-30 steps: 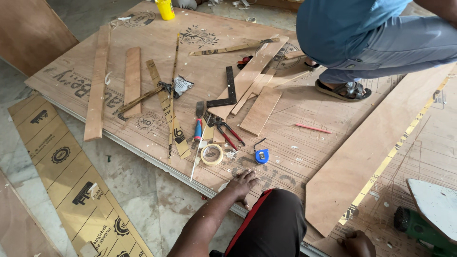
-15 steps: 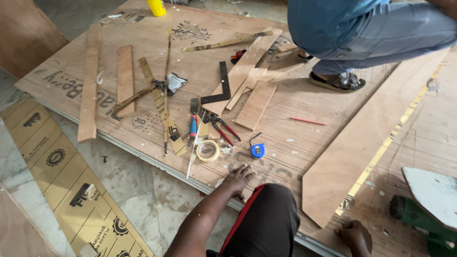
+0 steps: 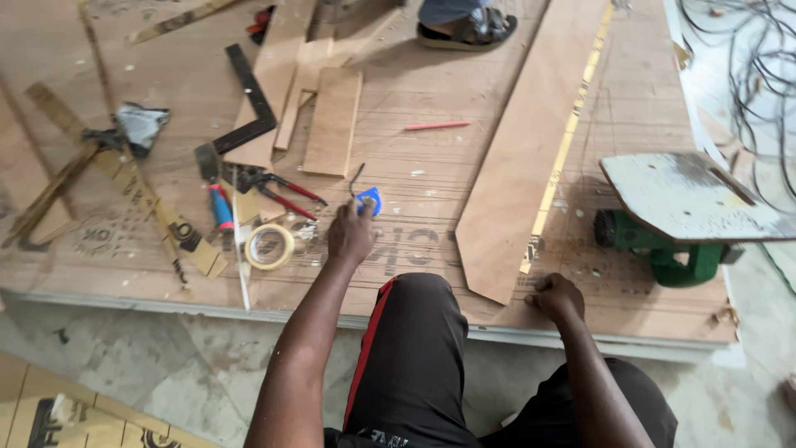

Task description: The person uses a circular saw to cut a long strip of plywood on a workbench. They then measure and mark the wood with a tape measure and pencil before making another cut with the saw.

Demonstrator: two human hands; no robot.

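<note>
The person is crouching at the near edge of a large plywood sheet (image 3: 414,83) lying on the floor, and the left hand (image 3: 350,234) is reaching out over it to a small blue tool (image 3: 371,200) with a black loop (image 3: 356,176) sticking out of its far side. By the look of it, the step in hand is the reach itself. The fingertips are touching the near-left side of the blue tool, but they are not showing as wrapped round it, so the left hand is looking loosely curled rather than grasping. A firm hold would call for the fingers going over the body of the tool, clear of the loop.

The right hand (image 3: 557,297) is resting well apart to the right. It is clenched into a fist, knuckles down on the sheet near its near edge, just beside the near tip of a long tapered board (image 3: 531,166). I cannot tell whether anything is inside the fist.

The blue tool is lying flat just beyond the left hand. A roll of pale tape (image 3: 269,246) and red-handled pliers (image 3: 282,195) are lying near it to the left, and a red pencil (image 3: 438,126) is lying farther off. At the far edge another person's sandalled foot (image 3: 468,29) is standing on the sheet.
</note>
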